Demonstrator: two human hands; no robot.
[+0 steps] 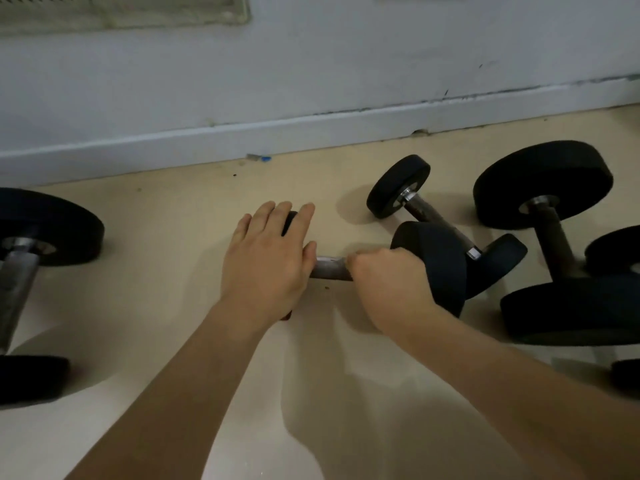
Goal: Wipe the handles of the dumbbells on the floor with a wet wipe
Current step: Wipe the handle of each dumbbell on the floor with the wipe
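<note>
**A:** Head view. Hands?

**B:** Left hand (266, 261) lies flat with fingers straight, pressing one end of the dumbbell between the hands. Right hand (388, 282) is fisted round its handle (330, 268), on the floor (173, 220).

**A:** Wipe?

**B:** Cannot tell; it may be hidden inside the fist.

**A:** Progress?

**B:** I'd judge mid-wipe on this handle. Others remain: a small dumbbell (398, 187) just beyond the right hand, a large dumbbell (542, 183) further right, and a third dumbbell (48, 226) well left of the left hand.
</note>
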